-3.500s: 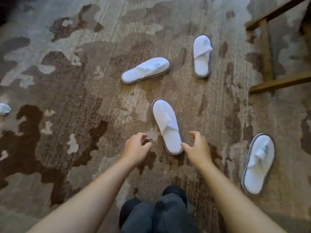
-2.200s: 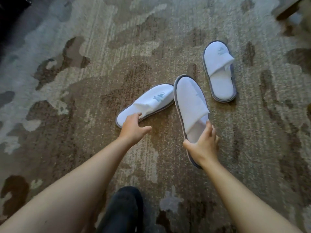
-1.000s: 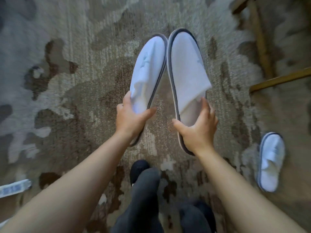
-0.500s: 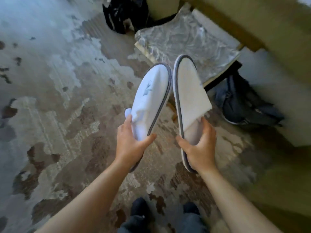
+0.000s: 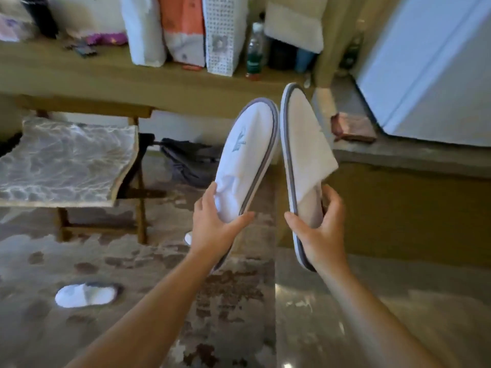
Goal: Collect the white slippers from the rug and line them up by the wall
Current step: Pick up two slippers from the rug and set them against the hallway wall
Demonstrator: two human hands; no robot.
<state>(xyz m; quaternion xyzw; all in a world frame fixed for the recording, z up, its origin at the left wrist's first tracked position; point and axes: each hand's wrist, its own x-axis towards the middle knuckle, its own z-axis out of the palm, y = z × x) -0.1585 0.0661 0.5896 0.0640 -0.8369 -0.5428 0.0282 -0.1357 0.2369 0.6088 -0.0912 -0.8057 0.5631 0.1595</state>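
In the middle of the frame we hold 2 white slippers up, toes pointing away, side by side and nearly touching at the toes. Our left hand (image 5: 212, 229) has its fingers closed around the heel end of the left slipper (image 5: 245, 160), thumb across its sole edge; our right hand (image 5: 320, 235) grips the heel end of the right slipper (image 5: 303, 152) the same way. A third slipper (image 5: 85, 295) lies on the patterned rug (image 5: 233, 301) at lower left. A wooden shelf (image 5: 93, 75) with bags and a bottle (image 5: 255, 50) crosses the top.
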